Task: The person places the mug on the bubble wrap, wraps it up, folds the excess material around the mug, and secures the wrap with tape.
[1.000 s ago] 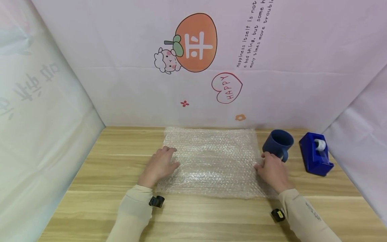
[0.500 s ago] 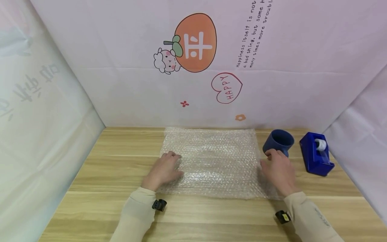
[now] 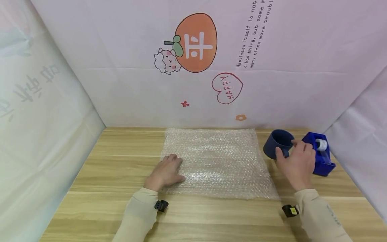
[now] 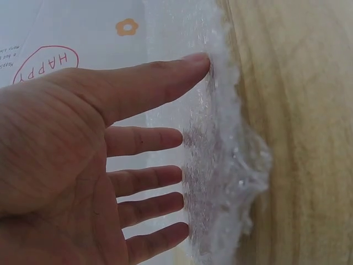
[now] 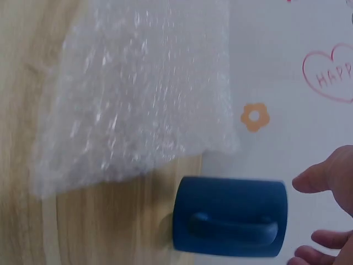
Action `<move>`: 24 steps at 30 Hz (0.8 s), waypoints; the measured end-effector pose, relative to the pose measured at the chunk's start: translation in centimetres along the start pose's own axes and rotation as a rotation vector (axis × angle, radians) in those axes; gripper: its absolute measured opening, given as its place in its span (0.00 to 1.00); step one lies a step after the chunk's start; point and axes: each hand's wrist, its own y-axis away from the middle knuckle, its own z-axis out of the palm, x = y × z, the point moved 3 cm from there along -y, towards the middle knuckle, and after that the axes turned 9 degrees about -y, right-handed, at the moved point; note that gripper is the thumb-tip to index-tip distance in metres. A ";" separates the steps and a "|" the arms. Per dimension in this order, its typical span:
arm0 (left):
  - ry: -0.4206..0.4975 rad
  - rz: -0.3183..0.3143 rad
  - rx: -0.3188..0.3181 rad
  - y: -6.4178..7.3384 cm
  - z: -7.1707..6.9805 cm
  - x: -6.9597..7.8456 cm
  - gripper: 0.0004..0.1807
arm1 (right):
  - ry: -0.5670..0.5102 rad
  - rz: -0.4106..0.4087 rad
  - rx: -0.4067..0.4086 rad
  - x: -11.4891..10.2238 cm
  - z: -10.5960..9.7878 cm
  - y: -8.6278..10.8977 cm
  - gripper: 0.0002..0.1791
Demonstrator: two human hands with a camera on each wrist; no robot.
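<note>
A sheet of bubble wrap (image 3: 217, 161) lies flat on the wooden table, its left edge under my left hand (image 3: 165, 172). That hand is spread, and in the left wrist view its fingertips (image 4: 175, 137) rest on the wrap with nothing gripped. To the right of the sheet a dark blue mug (image 3: 273, 144) stands upright, its handle (image 5: 234, 229) facing me. Close over the mug's rim and handle is my right hand (image 3: 297, 163), thumb and fingers apart. In the right wrist view a gap shows between the fingers and the mug.
A blue tape dispenser (image 3: 323, 164) with a white-cored roll stands right of the mug, partly behind my right hand. A printed white cloth (image 3: 136, 97) rises along the table's back edge, with more cloth at both sides.
My right hand has left the right edge of the bubble wrap and moved right, up to the mug. The left hand has slid slightly right and toward me on the wrap.
</note>
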 end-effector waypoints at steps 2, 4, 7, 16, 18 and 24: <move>0.001 -0.003 -0.002 0.0 -0.1 0.0 0.39 | 0.006 0.064 -0.031 0.7 -0.1 -0.1 0.34; 0.001 -0.006 -0.006 0.0 -0.1 0.0 0.39 | 0.006 0.117 -0.067 1.3 0.0 -0.1 0.36; 0.005 -0.008 -0.009 0.0 -0.1 0.0 0.40 | -0.008 0.173 -0.114 2.1 0.2 -0.1 0.35; 0.019 -0.011 -0.021 -0.1 0.0 0.0 0.40 | -0.085 0.298 -0.264 3.7 1.4 -0.2 0.36; 0.019 -0.012 -0.026 -0.1 0.0 -0.1 0.40 | -0.114 0.312 -0.273 3.8 1.5 -0.1 0.35; 0.016 -0.013 -0.037 -0.2 -0.2 0.0 0.40 | -0.205 0.335 -0.281 3.6 1.5 0.0 0.35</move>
